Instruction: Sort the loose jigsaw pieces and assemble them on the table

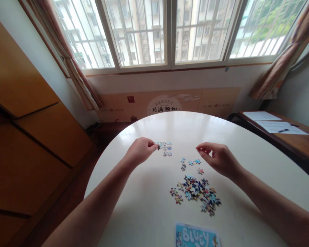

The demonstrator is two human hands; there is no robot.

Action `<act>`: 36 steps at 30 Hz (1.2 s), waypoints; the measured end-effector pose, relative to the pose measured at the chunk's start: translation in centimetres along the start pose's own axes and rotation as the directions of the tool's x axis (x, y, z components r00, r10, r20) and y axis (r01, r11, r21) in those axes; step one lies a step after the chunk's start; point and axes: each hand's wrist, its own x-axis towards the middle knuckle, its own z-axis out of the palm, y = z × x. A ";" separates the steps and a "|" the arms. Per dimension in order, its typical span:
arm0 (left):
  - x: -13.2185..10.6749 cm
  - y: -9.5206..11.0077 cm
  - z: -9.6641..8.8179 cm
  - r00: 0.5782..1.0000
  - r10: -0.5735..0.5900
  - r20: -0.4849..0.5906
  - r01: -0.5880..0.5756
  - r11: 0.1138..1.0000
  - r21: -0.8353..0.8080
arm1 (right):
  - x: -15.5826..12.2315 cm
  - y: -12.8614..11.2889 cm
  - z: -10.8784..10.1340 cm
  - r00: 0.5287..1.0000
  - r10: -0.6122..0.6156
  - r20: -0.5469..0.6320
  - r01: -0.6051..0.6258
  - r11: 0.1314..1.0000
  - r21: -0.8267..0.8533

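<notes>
Pinching joined puzzle cluster (165, 149) with left hand (141, 150); right hand (220, 158) fingers curled closed near loose pieces (190, 164)

Small bluish patch of joined puzzle pieces (165, 148) is laid flat on the worktop (149, 206), pinched at its left edge.

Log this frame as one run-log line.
left hand: pinching edge of joined patch | right hand: pinched shut, beside loose pieces | piece pile: untouched | surface: white table

I logged a cream-white table (149, 209), multicoloured puzzle pieces (197, 193), a mostly blue joined section (166, 148), a light-blue card (197, 236) with white lettering, and pinkish striped curtains (283, 65).
</notes>
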 end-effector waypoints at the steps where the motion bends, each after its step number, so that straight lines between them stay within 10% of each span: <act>1: 0.3 -0.4 -0.1 1.000 -0.030 0.008 0.030 0.999 0.026 | 0.0 0.6 0.0 1.000 -0.005 -0.004 0.004 0.999 -0.034; 36: 0.7 -1.0 2.7 0.988 0.146 0.041 -0.152 0.945 0.289 | -0.3 1.9 0.5 1.000 -0.016 -0.015 0.015 0.997 -0.069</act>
